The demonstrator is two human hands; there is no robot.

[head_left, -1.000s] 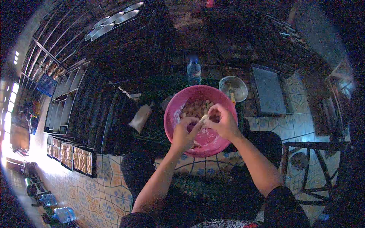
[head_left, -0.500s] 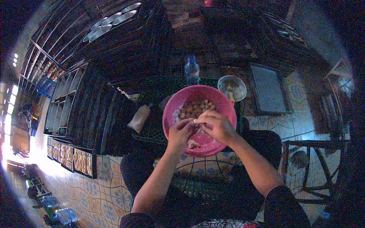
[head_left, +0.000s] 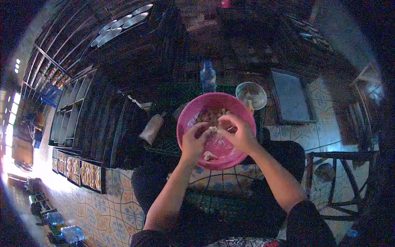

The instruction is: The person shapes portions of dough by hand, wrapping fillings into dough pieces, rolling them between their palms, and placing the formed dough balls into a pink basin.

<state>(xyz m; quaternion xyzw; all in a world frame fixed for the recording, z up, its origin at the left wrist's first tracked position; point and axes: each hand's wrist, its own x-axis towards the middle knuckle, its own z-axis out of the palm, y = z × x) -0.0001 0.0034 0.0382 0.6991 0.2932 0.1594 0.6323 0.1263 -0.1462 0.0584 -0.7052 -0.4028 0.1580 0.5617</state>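
Both my hands are over a pink basin (head_left: 187,142) dusted with white powder. Between my fingertips is a small pale piece of dough (head_left: 212,129). My left hand (head_left: 195,140) pinches it from the left, thumb and fingers curved in. On the other side, my right hand (head_left: 240,133) has its thumb against the dough and its fingers curled above. Small brownish balls (head_left: 210,117) lie heaped at the far side of the basin, partly hidden by my hands. A loose pale lump of dough (head_left: 210,156) rests near the basin's close rim.
Behind the basin stand a plastic bottle (head_left: 208,77) and a round metal bowl (head_left: 251,95) with a yellow-handled tool. A filled plastic bag (head_left: 152,129) lies left, a flat tray (head_left: 291,96) right. Trays of pale rolls (head_left: 90,176) sit on the tiled floor; a dark metal frame (head_left: 341,154) stands right.
My fingers have spread a little and my right hand's fingers have lifted, so more of the dough piece shows between them. The lump in the basin stays put.
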